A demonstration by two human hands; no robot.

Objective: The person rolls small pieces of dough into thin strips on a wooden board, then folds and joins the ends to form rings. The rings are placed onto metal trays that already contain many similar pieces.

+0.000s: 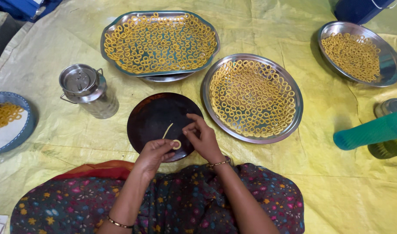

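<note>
covering the floor is a yellow sheet [328, 182], and most of what sits on it is already filled. the largest piece, a steel tray [106, 41] at the far middle, is packed edge to edge with yellow dough rings. just right of it and nearer, a round steel plate [294, 110] is also close to full, rings laid in tidy rows. a 3rd steel plate [391, 65] at the far right carries a patch of rings with bare rim around it, and a blue-rimmed plate [27, 125] at the left edge shows a few more. a lidded steel can [88, 91] stands left of the work spot; a teal bottle [372, 131] lies at the right.

near the middle, a dark round board [155, 113] holds the work in hand: 1 short dough strip [167, 130] lies loose, not yet curled. the left hand [153, 154] pinches a finished-looking dough ring [176, 144] at the board's near edge, fingertips narrow around it. the right hand [203, 136] touches the same ring, fingers bent close. judging by the plates, the bulk seems done, with the strip left to form.
</note>
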